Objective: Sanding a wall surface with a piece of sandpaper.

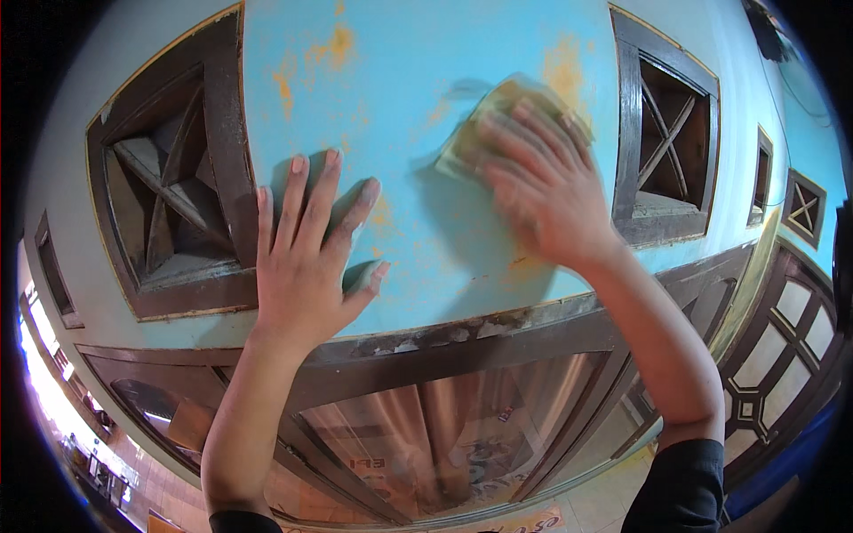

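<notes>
Against the light blue wall, my left hand lies flat with its fingers spread, holding nothing. It rests between worn orange patches and the left vent frame. My right hand, smeared by motion, presses a yellowish-green sheet of sandpaper to the wall. The sheet's edges stick out past the fingertips and to the left of the hand; its underside is hidden. Orange patches show through the blue paint around the sheet and higher up.
Dark wooden vent frames with crossed bars stand on the left and right. Below the wall runs a brown window frame with chipped paint, holding glass with curtains behind. A panelled door is at the far right.
</notes>
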